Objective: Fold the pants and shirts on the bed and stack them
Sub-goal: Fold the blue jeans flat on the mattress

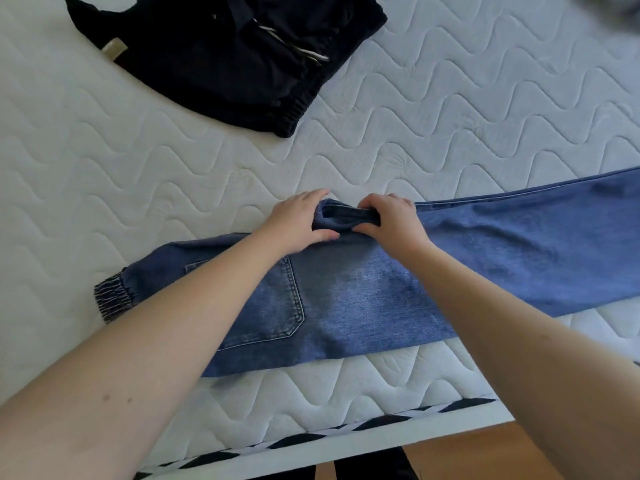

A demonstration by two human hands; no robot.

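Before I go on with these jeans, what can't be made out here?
Head view only:
- jeans: leg ends cut off by the right edge.
- black garment: top cut off by the upper edge; label too small to read.
- grey blur, top right corner: unidentifiable.
- left hand, right hand: fingertips hidden in denim.

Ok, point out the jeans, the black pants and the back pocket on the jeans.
jeans (502, 258): head view, on the leg stretching right.
black pants (214, 64): head view, on the middle of the folded dark cloth.
back pocket (273, 306): head view, on the stitched patch between the forearms.
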